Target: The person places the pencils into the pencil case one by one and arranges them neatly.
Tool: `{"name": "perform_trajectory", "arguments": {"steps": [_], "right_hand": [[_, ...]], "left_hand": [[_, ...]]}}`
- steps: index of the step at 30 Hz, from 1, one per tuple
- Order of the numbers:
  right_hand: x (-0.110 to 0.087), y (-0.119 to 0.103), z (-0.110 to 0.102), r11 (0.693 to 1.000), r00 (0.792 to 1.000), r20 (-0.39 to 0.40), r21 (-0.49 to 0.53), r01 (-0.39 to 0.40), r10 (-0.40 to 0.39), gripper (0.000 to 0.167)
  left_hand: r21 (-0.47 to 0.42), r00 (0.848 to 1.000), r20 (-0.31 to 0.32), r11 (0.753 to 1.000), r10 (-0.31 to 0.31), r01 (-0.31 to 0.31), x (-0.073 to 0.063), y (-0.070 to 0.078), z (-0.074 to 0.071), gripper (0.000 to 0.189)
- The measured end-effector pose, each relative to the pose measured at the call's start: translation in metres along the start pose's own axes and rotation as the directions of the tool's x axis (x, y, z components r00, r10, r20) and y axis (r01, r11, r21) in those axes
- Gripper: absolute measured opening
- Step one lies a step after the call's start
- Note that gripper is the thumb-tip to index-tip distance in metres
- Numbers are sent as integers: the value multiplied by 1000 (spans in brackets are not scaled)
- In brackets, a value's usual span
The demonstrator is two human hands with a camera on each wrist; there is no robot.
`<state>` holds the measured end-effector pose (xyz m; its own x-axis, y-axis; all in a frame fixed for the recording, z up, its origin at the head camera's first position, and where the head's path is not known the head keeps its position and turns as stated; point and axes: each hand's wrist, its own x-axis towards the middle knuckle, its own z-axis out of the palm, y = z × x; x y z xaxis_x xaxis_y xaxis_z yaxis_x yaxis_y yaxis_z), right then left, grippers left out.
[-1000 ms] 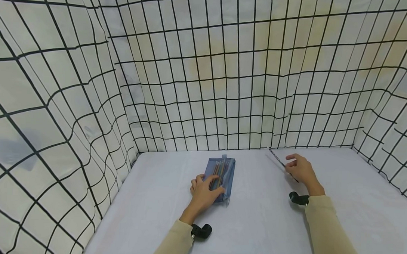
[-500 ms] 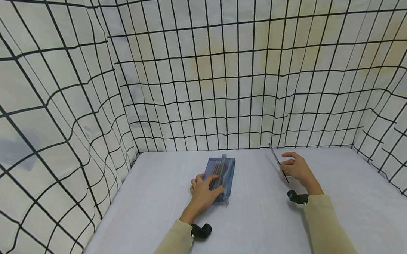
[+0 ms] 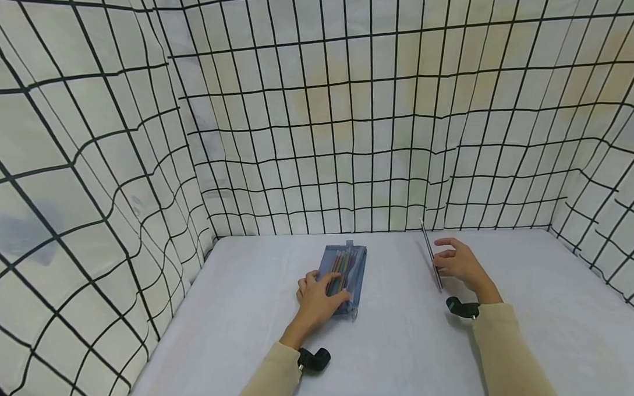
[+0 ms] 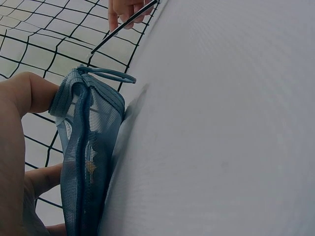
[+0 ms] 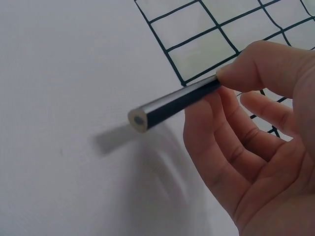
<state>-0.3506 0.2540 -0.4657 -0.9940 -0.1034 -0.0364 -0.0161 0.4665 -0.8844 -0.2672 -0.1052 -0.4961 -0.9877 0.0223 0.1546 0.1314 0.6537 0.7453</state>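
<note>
A blue mesh pencil case [image 3: 360,275] with several pencils inside lies on the white table. My left hand [image 3: 317,303] grips its near part, thumb by the near right corner. The left wrist view shows the zip [image 4: 84,142] closely, with a blue pull loop [image 4: 110,74] at the end. To the right, a dark pencil [image 3: 429,248] is pinched between the thumb and fingers of my right hand [image 3: 464,266]. It is tilted, its far end raised. From the right wrist, its blunt end [image 5: 139,120] shows bare wood around a dark core, above its shadow.
White cloth covers the table [image 3: 395,358]. A white backdrop [image 3: 382,136] with a black grid net stands along the far edge and both sides. Small black wrist cameras [image 3: 314,360] sit at both cuffs.
The right hand has shifted slightly left, and the pencil has turned steeper with its far tip lifted. The left hand and pencil case stay in place.
</note>
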Motion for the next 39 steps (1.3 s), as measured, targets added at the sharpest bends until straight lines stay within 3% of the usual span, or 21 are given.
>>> {"name": "perform_trajectory", "arguments": {"steps": [20, 39], "right_hand": [[4, -1, 6, 997, 996, 75, 67, 40, -45, 56], [6, -18, 36, 992, 973, 220, 122, 36, -62, 53]], "left_hand": [[3, 1000, -10, 1000, -3, 3, 2, 1, 2, 56], [7, 1000, -10, 1000, -3, 3, 1, 1, 1, 56]]}}
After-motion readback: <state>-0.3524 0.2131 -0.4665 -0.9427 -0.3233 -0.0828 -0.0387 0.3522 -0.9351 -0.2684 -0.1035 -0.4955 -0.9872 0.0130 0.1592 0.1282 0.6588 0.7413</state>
